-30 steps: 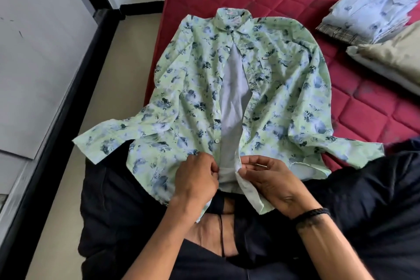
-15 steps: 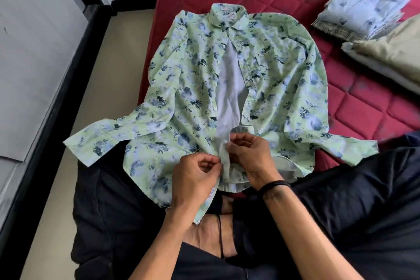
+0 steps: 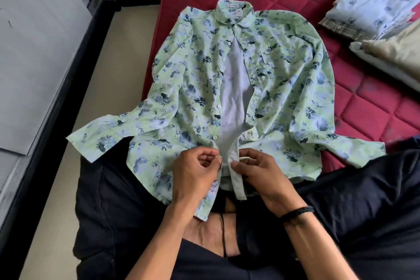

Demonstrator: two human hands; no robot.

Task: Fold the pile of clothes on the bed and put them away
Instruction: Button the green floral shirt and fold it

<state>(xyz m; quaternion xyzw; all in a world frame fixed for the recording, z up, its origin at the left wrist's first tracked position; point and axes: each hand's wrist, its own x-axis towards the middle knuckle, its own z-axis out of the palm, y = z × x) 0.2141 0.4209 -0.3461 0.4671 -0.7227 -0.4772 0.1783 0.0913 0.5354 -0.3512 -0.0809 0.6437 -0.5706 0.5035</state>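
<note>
A light green shirt with blue flower print (image 3: 188, 88) lies face up on the red quilted mattress (image 3: 368, 107), collar away from me, front open with the white inside showing. Its sleeves spread to both sides and its hem drapes over my black-trousered legs. My left hand (image 3: 195, 173) pinches the button edge of the left front panel near the hem. My right hand (image 3: 256, 173) pinches the white buttonhole placket of the right panel. The two edges are a small gap apart.
A stack of folded shirts (image 3: 372, 4) sits at the far right of the mattress, with a folded beige garment (image 3: 395, 54) beside it. The beige floor (image 3: 100, 79) and a grey wall panel with black trim (image 3: 38, 36) lie to the left.
Both hands shifted along the lower front of the shirt. The right hand flipped the placket over, then the two front edges moved slightly apart again near the hem.
</note>
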